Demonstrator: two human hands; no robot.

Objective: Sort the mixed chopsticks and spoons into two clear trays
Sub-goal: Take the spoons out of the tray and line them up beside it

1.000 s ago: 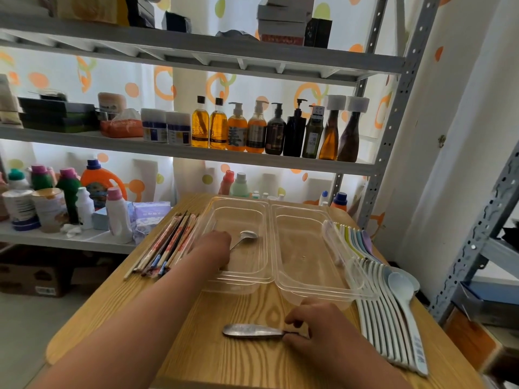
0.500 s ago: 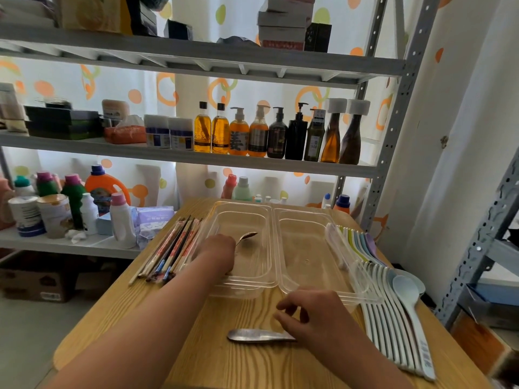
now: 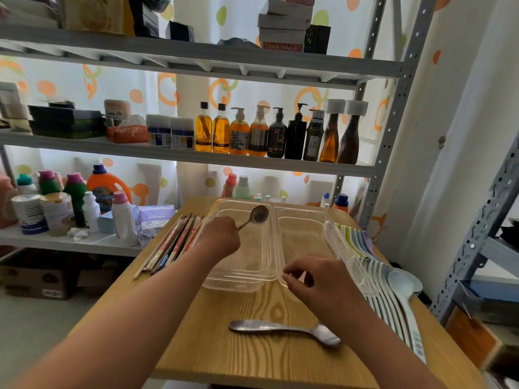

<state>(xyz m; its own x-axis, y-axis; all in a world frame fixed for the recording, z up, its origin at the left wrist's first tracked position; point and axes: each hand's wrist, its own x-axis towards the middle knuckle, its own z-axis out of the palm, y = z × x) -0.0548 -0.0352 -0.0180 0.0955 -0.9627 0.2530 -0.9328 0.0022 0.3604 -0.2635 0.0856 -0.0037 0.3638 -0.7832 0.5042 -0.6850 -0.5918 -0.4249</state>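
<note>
Gripping the thin handle of a metal spoon (image 3: 257,216), the person's left hand (image 3: 222,237) is closed round it above the left clear tray (image 3: 233,286). From that grip the spoon's long axis runs away and to the right, rising. Its bowl is at the far end, hollow turned back toward the person, over the tray's far part. Just to the left of the grip a bundle of chopsticks (image 3: 174,242) lies on the wooden table (image 3: 196,346), lengths pointing away from the person and crowding the table's left edge. They overlap too much to count. To the right of the grip the right clear tray (image 3: 302,211) sits rim to rim with the first, making two trays. Nearer than the grip, the widest stretch of tabletop runs from the trays' near walls to the front edge. A second metal spoon (image 3: 283,329) lies crosswise in it, handle left, bowl right, so there are two metal spoons in all. The right hand (image 3: 317,284) is above it with fingers curled, thumb and forefinger close together at the near rim where the trays meet. I cannot tell whether they pinch that rim. Beyond that hand, plastic spoons (image 3: 393,293) line the right edge in an overlapping row, too many to count. Behind the far edge stands a metal shelf rack (image 3: 196,161) full of bottles.
</note>
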